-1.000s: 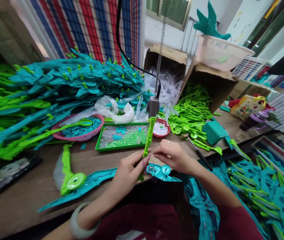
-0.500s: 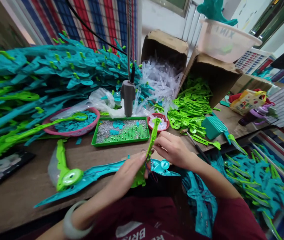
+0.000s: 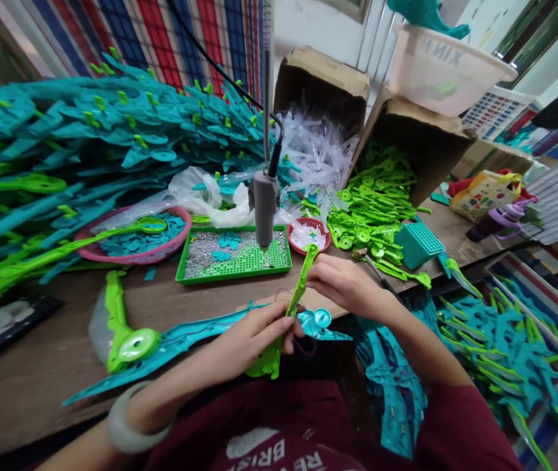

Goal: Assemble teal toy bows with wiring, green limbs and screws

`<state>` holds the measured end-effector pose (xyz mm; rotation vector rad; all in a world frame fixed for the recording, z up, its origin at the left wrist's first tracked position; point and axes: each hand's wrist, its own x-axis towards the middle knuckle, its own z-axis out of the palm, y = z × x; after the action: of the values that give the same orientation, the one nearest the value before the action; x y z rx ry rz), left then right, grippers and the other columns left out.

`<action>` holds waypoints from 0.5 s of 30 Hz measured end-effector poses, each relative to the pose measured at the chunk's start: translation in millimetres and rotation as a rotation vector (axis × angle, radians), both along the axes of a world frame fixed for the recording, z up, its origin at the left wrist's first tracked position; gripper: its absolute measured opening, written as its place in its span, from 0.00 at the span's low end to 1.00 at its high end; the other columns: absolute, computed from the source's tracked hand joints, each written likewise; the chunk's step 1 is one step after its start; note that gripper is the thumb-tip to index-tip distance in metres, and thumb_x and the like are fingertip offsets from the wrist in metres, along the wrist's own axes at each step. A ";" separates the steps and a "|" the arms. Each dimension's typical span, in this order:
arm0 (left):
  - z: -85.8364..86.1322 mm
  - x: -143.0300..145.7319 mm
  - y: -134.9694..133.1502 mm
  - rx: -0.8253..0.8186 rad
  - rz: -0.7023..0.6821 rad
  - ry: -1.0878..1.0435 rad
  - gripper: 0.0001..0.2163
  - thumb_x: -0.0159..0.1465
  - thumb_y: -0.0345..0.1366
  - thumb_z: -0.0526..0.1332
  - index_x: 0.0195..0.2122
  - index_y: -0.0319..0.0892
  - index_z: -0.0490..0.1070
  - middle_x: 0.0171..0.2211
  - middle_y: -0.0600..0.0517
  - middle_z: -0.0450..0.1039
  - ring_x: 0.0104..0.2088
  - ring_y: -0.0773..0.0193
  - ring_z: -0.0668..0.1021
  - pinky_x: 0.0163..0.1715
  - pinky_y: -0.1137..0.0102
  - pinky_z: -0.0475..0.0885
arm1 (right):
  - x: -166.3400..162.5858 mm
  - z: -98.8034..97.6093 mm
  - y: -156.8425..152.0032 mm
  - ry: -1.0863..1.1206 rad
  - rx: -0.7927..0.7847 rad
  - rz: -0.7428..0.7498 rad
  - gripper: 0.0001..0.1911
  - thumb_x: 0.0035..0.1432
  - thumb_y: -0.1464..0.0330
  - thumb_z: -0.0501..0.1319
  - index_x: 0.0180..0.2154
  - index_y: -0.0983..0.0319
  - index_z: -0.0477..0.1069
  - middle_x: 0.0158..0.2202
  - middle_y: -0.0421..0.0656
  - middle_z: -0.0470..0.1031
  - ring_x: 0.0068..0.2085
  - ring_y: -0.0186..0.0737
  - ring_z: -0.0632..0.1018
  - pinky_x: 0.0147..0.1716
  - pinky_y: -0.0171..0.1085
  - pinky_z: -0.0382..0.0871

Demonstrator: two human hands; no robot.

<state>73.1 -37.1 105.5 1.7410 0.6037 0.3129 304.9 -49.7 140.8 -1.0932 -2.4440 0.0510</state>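
Note:
My left hand (image 3: 254,333) is closed round the lower end of a long green plastic piece (image 3: 294,307) that slants up and to the right. My right hand (image 3: 342,284) pinches the same piece near its upper end. Under both hands a teal blade-shaped part (image 3: 195,340) lies along the table's front edge, with a round hub (image 3: 322,318) and thin wires beside my fingers. A pale bangle (image 3: 126,425) circles my left wrist.
A hanging grey electric screwdriver (image 3: 263,209) dangles over a green tray of screws (image 3: 232,256). Nearby are a small red dish (image 3: 311,234), a pink basket (image 3: 131,239), a green-and-teal assembled piece (image 3: 126,340), heaps of teal parts (image 3: 112,137), and cardboard boxes (image 3: 406,140) spilling green parts.
The green piece has tilted rightward and slid lower through my left hand, and my right hand has shifted up along it. The hanging screwdriver has swung over the tray.

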 end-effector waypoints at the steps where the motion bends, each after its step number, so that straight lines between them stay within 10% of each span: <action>1: 0.1 -0.6 0.0 0.002 -0.014 0.013 0.16 0.71 0.47 0.49 0.40 0.44 0.73 0.31 0.52 0.77 0.32 0.62 0.78 0.39 0.69 0.72 | 1.1 0.4 -0.6 -0.022 -0.011 0.005 0.12 0.73 0.68 0.50 0.39 0.63 0.70 0.35 0.44 0.70 0.35 0.36 0.70 0.32 0.34 0.66; 9: -0.6 11.4 1.4 0.021 0.057 0.109 0.16 0.70 0.48 0.47 0.39 0.45 0.68 0.22 0.56 0.73 0.18 0.64 0.74 0.24 0.71 0.70 | -4.1 -8.6 -6.6 -0.041 0.041 0.059 0.13 0.71 0.70 0.51 0.38 0.64 0.73 0.34 0.46 0.72 0.34 0.36 0.71 0.32 0.34 0.66; 15: -19.9 21.9 7.1 0.184 0.198 0.138 0.19 0.71 0.48 0.46 0.27 0.46 0.64 0.17 0.57 0.69 0.16 0.65 0.72 0.23 0.70 0.66 | -17.1 -36.0 -15.7 0.322 -0.099 -0.190 0.10 0.69 0.70 0.56 0.42 0.63 0.76 0.37 0.46 0.77 0.37 0.37 0.78 0.36 0.35 0.73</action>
<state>95.0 -30.0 85.6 1.8934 0.8740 0.3989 287.8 -65.4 104.7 -1.2492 -2.0630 0.2690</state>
